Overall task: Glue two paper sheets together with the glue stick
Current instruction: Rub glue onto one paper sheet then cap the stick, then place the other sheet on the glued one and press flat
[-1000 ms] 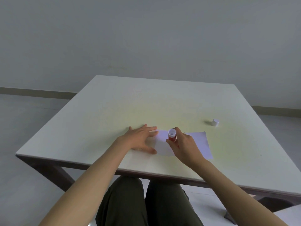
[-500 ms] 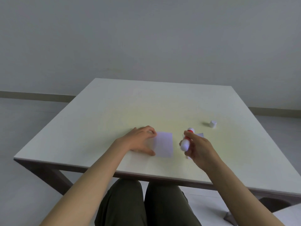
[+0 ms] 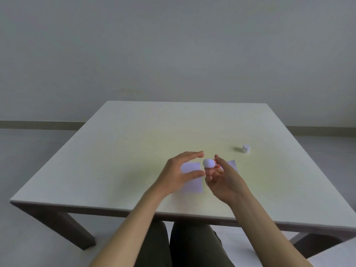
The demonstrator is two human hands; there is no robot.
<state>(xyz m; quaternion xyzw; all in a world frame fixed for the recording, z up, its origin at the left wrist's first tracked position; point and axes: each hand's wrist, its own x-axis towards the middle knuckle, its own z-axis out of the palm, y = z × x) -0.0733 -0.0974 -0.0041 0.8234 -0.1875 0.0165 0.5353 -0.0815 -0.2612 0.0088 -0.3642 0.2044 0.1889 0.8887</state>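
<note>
My right hand point(image 3: 223, 180) holds the glue stick point(image 3: 209, 163), a white tube with a red band, lying sideways above the table with its white end toward my left hand. My left hand point(image 3: 180, 173) hovers just left of it, fingers spread and curved, holding nothing. Under the hands lie two pale sheets: one paper sheet point(image 3: 192, 182) near the front, partly covered by my left hand, and a second paper sheet point(image 3: 232, 165) mostly hidden behind my right hand. The white glue cap point(image 3: 246, 148) stands on the table to the right.
The white square table point(image 3: 134, 143) has its front edge close to my knees. A grey wall and floor lie beyond it. A pale surface corner point(image 3: 342, 253) shows at the bottom right.
My left hand has lifted off the left sheet and opened beside the glue stick. My right hand has turned the glue stick sideways and brought it left, toward the left hand.
</note>
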